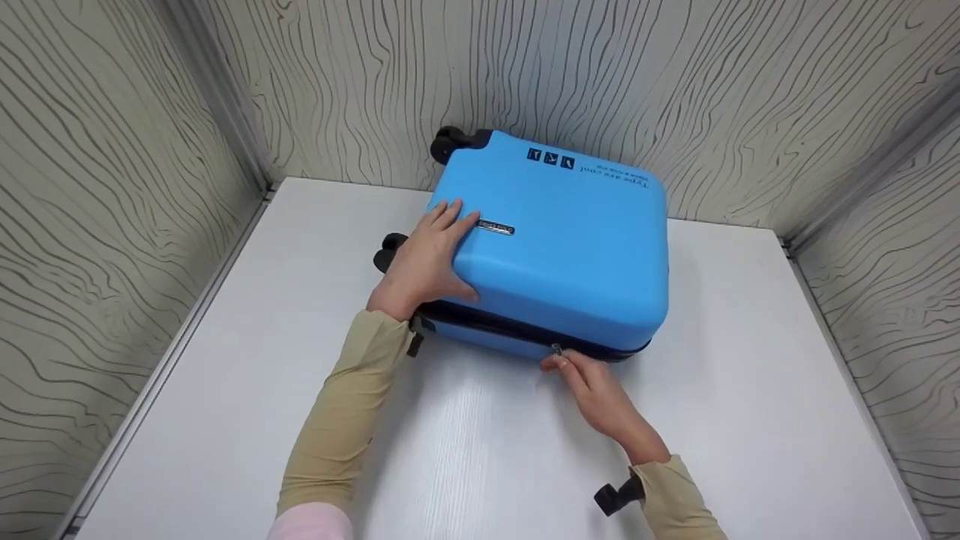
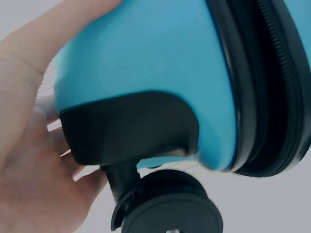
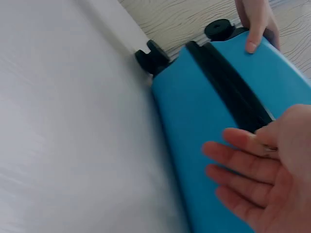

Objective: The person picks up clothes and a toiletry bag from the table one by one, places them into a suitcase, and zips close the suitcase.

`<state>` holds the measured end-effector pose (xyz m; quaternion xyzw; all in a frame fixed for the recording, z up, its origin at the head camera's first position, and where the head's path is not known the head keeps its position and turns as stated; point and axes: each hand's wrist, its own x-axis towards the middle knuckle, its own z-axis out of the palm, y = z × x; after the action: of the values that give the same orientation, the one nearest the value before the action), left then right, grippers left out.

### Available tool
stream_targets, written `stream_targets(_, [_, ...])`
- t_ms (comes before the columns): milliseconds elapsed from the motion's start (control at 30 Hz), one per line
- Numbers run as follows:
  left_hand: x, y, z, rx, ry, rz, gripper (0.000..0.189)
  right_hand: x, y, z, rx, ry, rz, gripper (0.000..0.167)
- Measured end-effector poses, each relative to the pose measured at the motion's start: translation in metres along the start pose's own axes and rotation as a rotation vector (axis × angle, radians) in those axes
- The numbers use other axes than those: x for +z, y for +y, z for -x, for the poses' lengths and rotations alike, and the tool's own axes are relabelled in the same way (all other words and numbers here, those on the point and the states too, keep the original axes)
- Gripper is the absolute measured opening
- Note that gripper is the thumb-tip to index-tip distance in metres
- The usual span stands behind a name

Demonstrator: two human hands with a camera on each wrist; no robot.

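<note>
A bright blue hard-shell suitcase (image 1: 570,247) lies flat on the white table. My left hand (image 1: 424,262) rests on its near left corner, fingers spread over the upper shell and thumb down along the side. Between thumb and forefinger my right hand (image 1: 600,394) pinches the zipper pull (image 1: 556,349) on the near side, right of the middle. The remaining right fingers (image 3: 243,167) are loosely extended in the right wrist view. A dark zipper (image 3: 228,85) runs along the side between the two shells; in the left wrist view a gap shows between its toothed edges (image 2: 282,53).
Black wheels (image 1: 448,144) stick out from the suitcase's left end, one close beside my left hand (image 2: 170,208). White table surface (image 1: 750,360) extends around the suitcase. Wood-grain panels (image 1: 360,90) stand behind and at both sides.
</note>
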<state>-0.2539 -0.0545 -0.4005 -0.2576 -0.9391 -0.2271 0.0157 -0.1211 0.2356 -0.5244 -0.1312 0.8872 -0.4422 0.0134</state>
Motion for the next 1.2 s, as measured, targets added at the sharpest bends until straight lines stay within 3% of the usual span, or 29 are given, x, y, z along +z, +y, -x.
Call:
stream_targets(100, [0.002,0.004,0.002,-0.015,0.008,-0.018,0.118,0.004,0.003,0.001,-0.005,0.062,-0.06,0.03])
stream_targets(467, [0.012,0.025,0.015,-0.007,0.024,-0.221,0.117,0.0,0.013,0.009,-0.019,0.2,-0.24,0.028])
stream_targets(667, [0.018,0.049,0.029,0.0,0.064,-0.376,0.111,-0.012,0.023,0.014,0.043,0.268,-0.197,0.03])
stream_targets(933, [0.033,0.089,0.052,0.014,0.14,-0.6,0.103,-0.04,0.037,0.018,0.064,0.339,-0.123,0.036])
stream_targets(1067, [0.04,0.105,0.065,0.062,0.196,-0.645,0.097,-0.052,0.044,0.017,0.087,0.365,-0.116,0.037])
stream_targets(1200, [0.043,0.116,0.079,0.15,0.247,-0.622,0.097,-0.065,0.055,0.01,0.097,0.406,-0.074,0.039])
